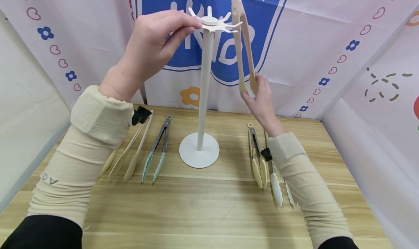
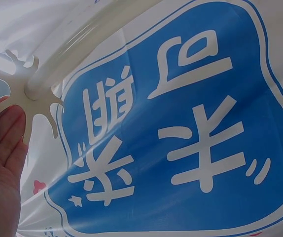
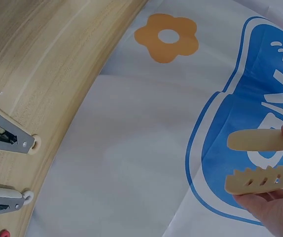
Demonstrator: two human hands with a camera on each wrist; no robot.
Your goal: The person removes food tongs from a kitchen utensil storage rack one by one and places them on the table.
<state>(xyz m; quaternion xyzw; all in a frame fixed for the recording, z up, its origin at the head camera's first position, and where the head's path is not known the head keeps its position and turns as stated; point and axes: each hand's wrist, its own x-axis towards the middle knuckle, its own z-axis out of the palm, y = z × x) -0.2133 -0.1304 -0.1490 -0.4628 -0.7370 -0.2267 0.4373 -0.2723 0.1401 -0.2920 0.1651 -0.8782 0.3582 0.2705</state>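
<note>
My left hand (image 1: 152, 41) pinches a prong on the left of the white hook rack's top (image 1: 209, 21). The left wrist view shows that hand (image 2: 6, 173) against the flat, star-like top (image 2: 23, 96) from below. To the right of the rack, my right hand (image 1: 262, 100) holds beige tongs (image 1: 237, 9) by their lower tips, bend upward. Their upper part overlaps the right prongs; whether they hang on one I cannot tell. In the right wrist view, one serrated, slotted tip (image 3: 260, 181) lies below a smooth tip (image 3: 255, 140), between thumb and fingers.
The rack's round base (image 1: 199, 160) stands on a wooden table (image 1: 203, 212). On the left lie teal-tipped tongs (image 1: 147, 165) and pale wooden-looking tongs (image 1: 131, 167). Cream-tipped tongs (image 1: 256, 172) and white-tipped tongs (image 1: 276, 191) lie right. A printed cloth (image 1: 163, 92) hangs behind.
</note>
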